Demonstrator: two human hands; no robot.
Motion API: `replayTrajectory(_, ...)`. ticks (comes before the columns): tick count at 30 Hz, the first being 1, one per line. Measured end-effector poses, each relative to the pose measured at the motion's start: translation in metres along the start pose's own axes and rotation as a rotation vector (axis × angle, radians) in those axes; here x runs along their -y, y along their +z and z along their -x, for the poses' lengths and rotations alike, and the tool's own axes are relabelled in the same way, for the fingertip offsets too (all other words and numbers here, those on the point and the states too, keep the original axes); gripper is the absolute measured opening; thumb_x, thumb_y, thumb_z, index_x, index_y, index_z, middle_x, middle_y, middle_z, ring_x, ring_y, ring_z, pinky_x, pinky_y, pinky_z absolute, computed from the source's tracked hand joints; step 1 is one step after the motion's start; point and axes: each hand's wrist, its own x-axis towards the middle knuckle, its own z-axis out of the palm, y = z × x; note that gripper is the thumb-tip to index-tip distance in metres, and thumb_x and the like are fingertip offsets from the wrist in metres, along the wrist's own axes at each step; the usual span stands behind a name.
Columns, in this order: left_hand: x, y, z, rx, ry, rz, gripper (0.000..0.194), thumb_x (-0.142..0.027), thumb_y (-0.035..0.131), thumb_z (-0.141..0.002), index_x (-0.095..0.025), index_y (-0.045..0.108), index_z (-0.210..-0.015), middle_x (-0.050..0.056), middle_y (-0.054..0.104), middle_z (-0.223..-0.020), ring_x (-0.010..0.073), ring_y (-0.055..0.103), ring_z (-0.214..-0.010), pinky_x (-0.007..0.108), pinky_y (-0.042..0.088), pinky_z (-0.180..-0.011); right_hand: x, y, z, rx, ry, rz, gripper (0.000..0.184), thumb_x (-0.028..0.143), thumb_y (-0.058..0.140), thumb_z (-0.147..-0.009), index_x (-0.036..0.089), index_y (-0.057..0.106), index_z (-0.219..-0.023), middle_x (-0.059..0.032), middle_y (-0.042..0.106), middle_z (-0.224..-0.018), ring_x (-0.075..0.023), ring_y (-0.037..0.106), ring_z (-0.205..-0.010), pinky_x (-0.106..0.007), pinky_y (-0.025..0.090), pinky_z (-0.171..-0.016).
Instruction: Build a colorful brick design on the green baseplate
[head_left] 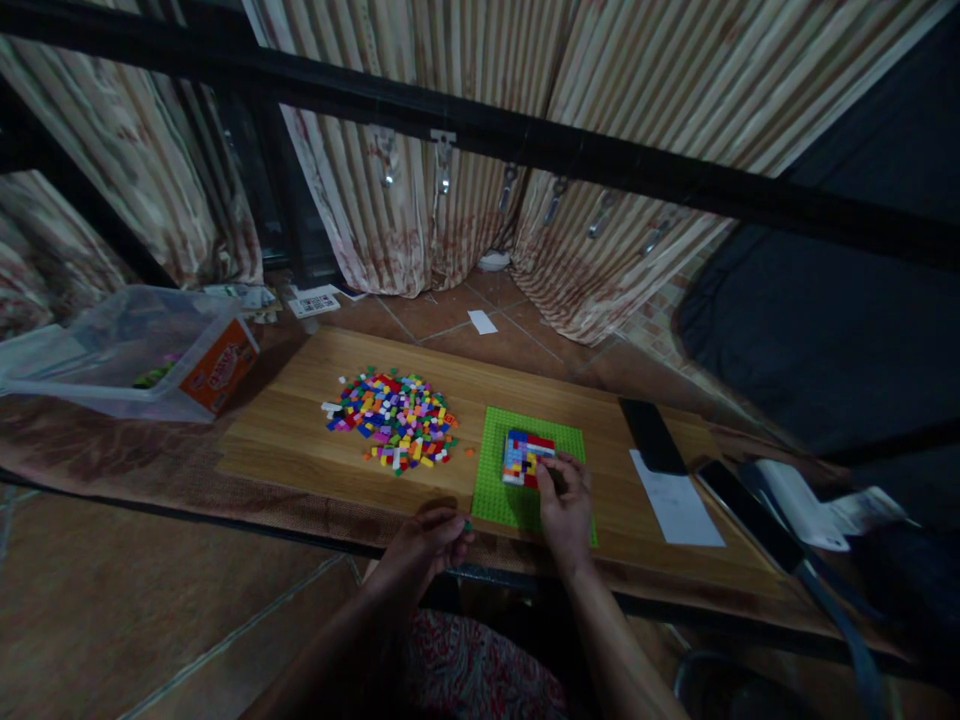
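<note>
My left hand is at the front edge of the wooden board, its fingers pinched on a small dark green toy brick. To the right lies a bright green baseplate with a block of coloured bricks built up on it, in blue, red, yellow and white. My right hand reaches over the baseplate, thumb and fingers closed together at the right side of this block. Whatever may be between those fingertips is hidden. A heap of loose bricks in many colours lies left of the baseplate.
The wooden board rests on a cloth-covered table. At the left stands a clear plastic bin with an orange label. On the right lie a dark phone, a white paper sheet and another dark flat device. Curtains hang behind.
</note>
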Motion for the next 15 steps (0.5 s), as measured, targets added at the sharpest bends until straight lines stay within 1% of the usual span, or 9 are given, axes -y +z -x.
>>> replayTrajectory(7,0.003,-0.004,-0.003,-0.001,-0.002,-0.040,0.044,-0.044,0.082,-0.056,-0.013,0.066,-0.082,0.009,0.068,-0.073,0.0144,0.061,-0.063,0.026,0.045,-0.061,0.007,0.012,-0.002,-0.037,0.054,0.077,0.027,0.043,0.060,-0.077,0.019,0.062,-0.088,-0.0099,0.053,-0.109,-0.0229,0.050,-0.106,-0.039,0.037,-0.096)
replayTrajectory(10,0.003,-0.004,-0.004,-0.011,-0.012,-0.024,0.044,-0.042,0.082,-0.056,-0.012,0.066,-0.083,0.009,0.068,-0.074,0.0125,0.059,-0.061,0.025,0.044,-0.060,0.008,0.014,0.000,-0.038,0.075,0.063,0.025,0.041,0.060,-0.077,0.019,0.061,-0.088,-0.0096,0.052,-0.109,-0.0221,0.050,-0.105,-0.038,0.038,-0.096)
replayTrajectory(15,0.003,-0.002,-0.004,-0.016,-0.022,-0.003,0.045,-0.040,0.084,-0.052,-0.012,0.067,-0.083,0.006,0.067,-0.072,0.0090,0.056,-0.056,0.022,0.043,-0.057,0.010,0.016,0.001,-0.047,0.086,0.041,0.023,0.040,0.059,-0.077,0.019,0.060,-0.087,-0.0098,0.051,-0.110,-0.0223,0.049,-0.105,-0.038,0.039,-0.095)
